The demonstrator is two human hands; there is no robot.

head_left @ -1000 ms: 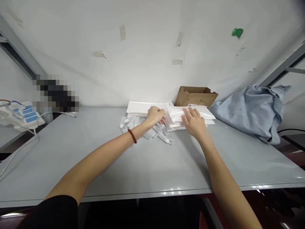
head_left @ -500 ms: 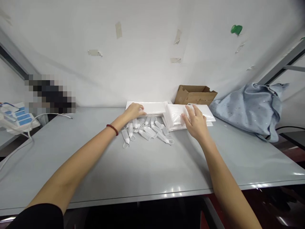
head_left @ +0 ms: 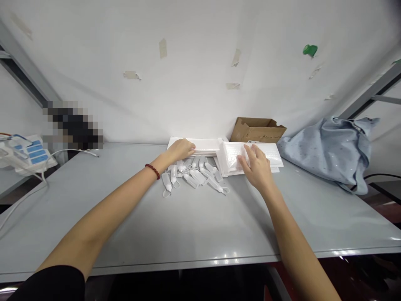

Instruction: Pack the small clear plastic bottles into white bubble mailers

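one cardboard box [head_left: 250, 133], handwriting too small to read. two white envelope piles on grey table [head_left: 188, 234]; ten or so bottles [head_left: 191, 181], overlapping, in front of left pile [head_left: 206, 144]. left hand [head_left: 181, 150] bent-fingered at left pile, grip can't tell. right hand [head_left: 258, 167] fingers loosely spread on right pile [head_left: 233, 156], nothing gripped.

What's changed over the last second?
The left hand moved left, from beside the bubble packets to the white stack; its grip is unclear. More small bottles show. The right hand stayed on the packets; the cardboard box and blue bag stayed put.
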